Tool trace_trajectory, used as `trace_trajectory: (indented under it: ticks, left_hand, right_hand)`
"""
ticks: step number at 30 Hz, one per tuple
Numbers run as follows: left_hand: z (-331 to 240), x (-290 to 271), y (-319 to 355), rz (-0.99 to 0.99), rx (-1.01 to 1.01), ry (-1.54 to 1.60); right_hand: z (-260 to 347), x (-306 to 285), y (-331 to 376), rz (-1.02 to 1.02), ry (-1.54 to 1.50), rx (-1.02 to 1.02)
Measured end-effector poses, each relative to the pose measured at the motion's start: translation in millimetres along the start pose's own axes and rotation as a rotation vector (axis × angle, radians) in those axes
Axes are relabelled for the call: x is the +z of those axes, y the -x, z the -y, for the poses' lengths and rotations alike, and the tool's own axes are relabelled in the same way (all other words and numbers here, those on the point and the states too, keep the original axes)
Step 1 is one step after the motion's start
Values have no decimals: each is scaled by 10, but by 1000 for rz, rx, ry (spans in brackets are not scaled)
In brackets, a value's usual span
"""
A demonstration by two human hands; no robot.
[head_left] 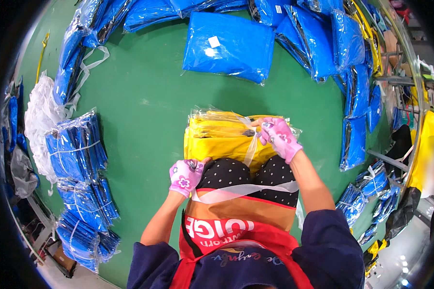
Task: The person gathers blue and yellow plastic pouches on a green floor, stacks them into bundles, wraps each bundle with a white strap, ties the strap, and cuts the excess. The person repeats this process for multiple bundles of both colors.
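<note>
A stack of yellow folded items in clear plastic bags point(217, 135) stands on the green table right in front of me. A white plastic strap point(251, 150) passes over the right part of the stack. My right hand point(278, 137), in a pink flowered glove, is closed at the stack's upper right, its fingers pinching the strap near the top. By the stack's lower left corner is my left hand point(185, 176), gloved alike, with fingers curled in; what they hold is hidden. Another length of white strap point(241, 191) crosses in front of my apron.
A flat blue bagged package point(229, 45) lies beyond the stack. More blue packages point(313, 41) line the table's far and right sides. Strapped blue bundles point(77, 149) and a heap of white strap point(43, 120) are at the left. Smaller tied blue bundles point(371, 180) lie at the right.
</note>
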State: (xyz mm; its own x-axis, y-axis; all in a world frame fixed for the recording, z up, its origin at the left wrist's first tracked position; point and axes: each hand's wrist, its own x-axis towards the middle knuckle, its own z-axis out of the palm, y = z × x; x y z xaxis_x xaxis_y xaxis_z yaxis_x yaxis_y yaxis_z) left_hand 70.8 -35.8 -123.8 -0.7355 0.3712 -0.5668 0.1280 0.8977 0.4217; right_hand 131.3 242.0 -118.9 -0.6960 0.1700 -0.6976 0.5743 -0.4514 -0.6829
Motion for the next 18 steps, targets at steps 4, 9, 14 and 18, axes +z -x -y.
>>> trace_trajectory:
  ticks: [4, 9, 14, 18]
  left_hand:
    - [56, 83, -80, 4, -52, 208]
    - [281, 142, -154, 62, -63, 343]
    - [203, 103, -161, 106, -120, 429]
    - [343, 401, -213, 29, -118, 676]
  right_hand:
    - [-567, 590, 326, -144, 19, -185]
    - [-574, 976, 988, -46, 282, -138]
    - [-124, 1141, 398, 117, 260, -123]
    - [-118, 1467, 331, 821, 823, -546]
